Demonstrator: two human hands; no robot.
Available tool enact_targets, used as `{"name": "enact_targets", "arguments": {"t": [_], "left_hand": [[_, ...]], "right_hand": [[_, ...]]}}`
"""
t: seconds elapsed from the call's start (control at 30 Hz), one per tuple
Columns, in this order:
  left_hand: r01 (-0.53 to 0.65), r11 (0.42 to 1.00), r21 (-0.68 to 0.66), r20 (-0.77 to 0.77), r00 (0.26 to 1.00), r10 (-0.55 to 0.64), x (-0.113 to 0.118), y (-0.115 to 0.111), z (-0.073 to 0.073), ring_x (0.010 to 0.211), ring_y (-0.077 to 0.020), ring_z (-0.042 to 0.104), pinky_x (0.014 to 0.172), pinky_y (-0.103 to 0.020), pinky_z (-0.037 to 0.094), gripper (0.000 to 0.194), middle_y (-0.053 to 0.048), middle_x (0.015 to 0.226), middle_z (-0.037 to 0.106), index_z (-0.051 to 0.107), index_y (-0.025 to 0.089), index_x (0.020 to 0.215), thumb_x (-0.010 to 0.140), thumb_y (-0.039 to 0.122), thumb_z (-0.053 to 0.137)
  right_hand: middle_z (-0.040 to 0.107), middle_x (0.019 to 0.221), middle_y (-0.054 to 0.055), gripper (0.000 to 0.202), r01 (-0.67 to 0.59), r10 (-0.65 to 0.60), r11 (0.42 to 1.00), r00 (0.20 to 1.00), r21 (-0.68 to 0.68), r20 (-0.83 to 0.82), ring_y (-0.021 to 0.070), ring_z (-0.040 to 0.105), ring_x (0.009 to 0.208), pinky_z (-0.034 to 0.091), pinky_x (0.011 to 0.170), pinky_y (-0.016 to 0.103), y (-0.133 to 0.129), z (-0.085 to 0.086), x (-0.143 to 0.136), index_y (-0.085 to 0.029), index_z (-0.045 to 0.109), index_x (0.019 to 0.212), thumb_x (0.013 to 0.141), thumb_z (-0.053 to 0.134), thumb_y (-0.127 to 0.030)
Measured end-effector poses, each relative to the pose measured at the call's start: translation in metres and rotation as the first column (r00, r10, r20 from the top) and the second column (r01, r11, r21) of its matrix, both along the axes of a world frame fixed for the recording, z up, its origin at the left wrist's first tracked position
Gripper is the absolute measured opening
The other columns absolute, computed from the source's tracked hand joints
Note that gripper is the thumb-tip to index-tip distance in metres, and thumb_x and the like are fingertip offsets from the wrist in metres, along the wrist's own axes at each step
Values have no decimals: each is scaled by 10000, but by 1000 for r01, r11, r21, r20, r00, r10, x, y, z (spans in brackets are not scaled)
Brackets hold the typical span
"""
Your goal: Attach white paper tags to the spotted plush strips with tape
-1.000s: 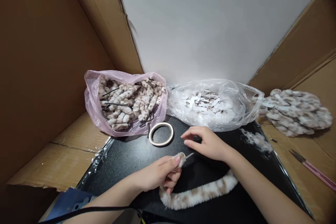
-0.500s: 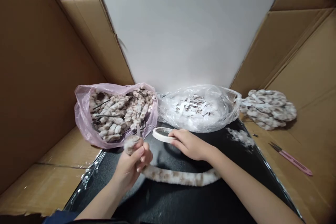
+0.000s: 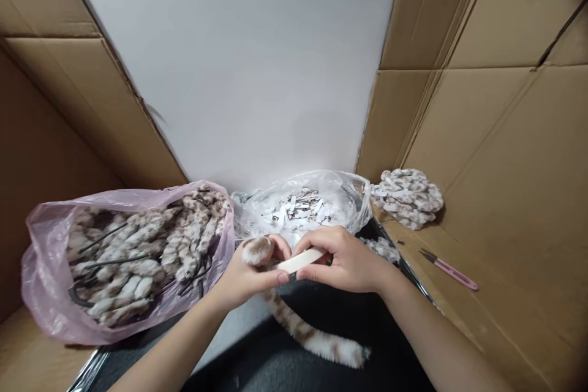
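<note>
Left hand [image 3: 245, 278]: fingers closed around brown-and-white fluffy fur strip [image 3: 316, 340], thumb at white ring-shaped tape roll [image 3: 301, 261]; loose end over black table [image 3: 252, 361]. Right hand [image 3: 353, 263]: fingers pinching roll. Possible fault: tape snagging in fur, from curled end so close.

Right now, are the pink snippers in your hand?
No, the pink snippers lie on the cardboard to the right, away from both hands.
</note>
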State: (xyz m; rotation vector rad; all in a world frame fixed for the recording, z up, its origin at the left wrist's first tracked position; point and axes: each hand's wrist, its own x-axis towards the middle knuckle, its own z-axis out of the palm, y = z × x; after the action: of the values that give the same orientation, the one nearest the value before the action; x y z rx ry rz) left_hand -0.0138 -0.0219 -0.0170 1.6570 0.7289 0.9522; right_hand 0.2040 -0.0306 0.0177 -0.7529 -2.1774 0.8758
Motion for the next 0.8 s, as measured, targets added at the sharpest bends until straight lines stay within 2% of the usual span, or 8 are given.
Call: {"name": "enact_targets", "arguments": {"t": [0.1, 0.17, 0.27, 0.33, 0.4, 0.63, 0.73, 0.8], "left_hand": [[21, 1000, -20, -48, 999, -22, -9, 3, -10, 636, -149, 514, 601, -249, 398, 283, -15, 633, 573, 647, 153, 727, 736, 424, 729], [-16, 999, -32, -15, 1000, 16, -14, 3, -13, 695, -182, 564, 662, -278, 443, 305, -39, 668, 614, 654, 152, 714, 749, 450, 711], [-63, 994, -86, 51, 996, 68, -17, 3, -14, 649, -162, 569, 643, -276, 470, 343, -44, 696, 625, 657, 139, 694, 728, 473, 726], [-61, 991, -123, 85, 994, 72, -17, 2, -13, 583, -129, 543, 602, -263, 469, 356, -35, 705, 621, 661, 131, 700, 710, 478, 742], [-44, 990, -135, 99, 993, 58, -16, 2, -13, 558, -114, 535, 588, -259, 469, 350, -34, 737, 630, 669, 131, 726, 710, 472, 745], [49, 997, -61, -4, 999, -49, -11, -3, -9, 677, -167, 589, 623, -261, 451, 277, -48, 735, 659, 684, 153, 767, 769, 429, 702], [53, 999, -6, -74, 996, -53, -9, -3, -9, 648, -159, 565, 625, -262, 439, 237, -30, 682, 630, 671, 157, 726, 740, 385, 733], [37, 999, 17, -70, 997, -36, -9, -3, -9, 634, -157, 558, 618, -263, 436, 254, -23, 663, 612, 624, 164, 638, 725, 372, 742]], "right_hand": [[582, 744, -3, 181, -37, 9, 983, 988, -178, -155, 106, 477, 633, 352, 565, 212, 9, -6, -2, -170, 664, 853, 803, 680, -343], [523, 671, -18, 221, -92, -34, 937, 936, -338, -350, 100, 434, 595, 338, 554, 217, 18, -15, -8, -163, 634, 799, 811, 651, -383], [385, 564, -57, 258, -216, -234, 788, 761, -577, -605, 88, 333, 515, 335, 539, 224, 28, -37, -26, -180, 543, 669, 755, 659, -394], [306, 511, -69, 303, -304, -383, 665, 646, -682, -661, 91, 288, 489, 374, 565, 237, 30, -51, -39, -201, 436, 568, 723, 642, -360], [246, 460, -69, 360, -359, -451, 593, 593, -721, -667, 100, 263, 477, 410, 603, 260, 30, -61, -50, -215, 326, 502, 711, 592, -335], [149, 374, -47, 492, -469, -483, 523, 524, -711, -701, 129, 219, 457, 398, 533, 288, 22, -72, -53, -224, 165, 454, 766, 495, -413], [161, 405, -34, 549, -452, -452, 566, 530, -690, -717, 145, 268, 478, 422, 560, 315, 18, -76, -56, -224, 125, 463, 810, 457, -492], [259, 451, -17, 534, -381, -467, 604, 542, -700, -699, 155, 334, 513, 443, 596, 335, 15, -78, -60, -228, 162, 469, 808, 442, -531]]}}
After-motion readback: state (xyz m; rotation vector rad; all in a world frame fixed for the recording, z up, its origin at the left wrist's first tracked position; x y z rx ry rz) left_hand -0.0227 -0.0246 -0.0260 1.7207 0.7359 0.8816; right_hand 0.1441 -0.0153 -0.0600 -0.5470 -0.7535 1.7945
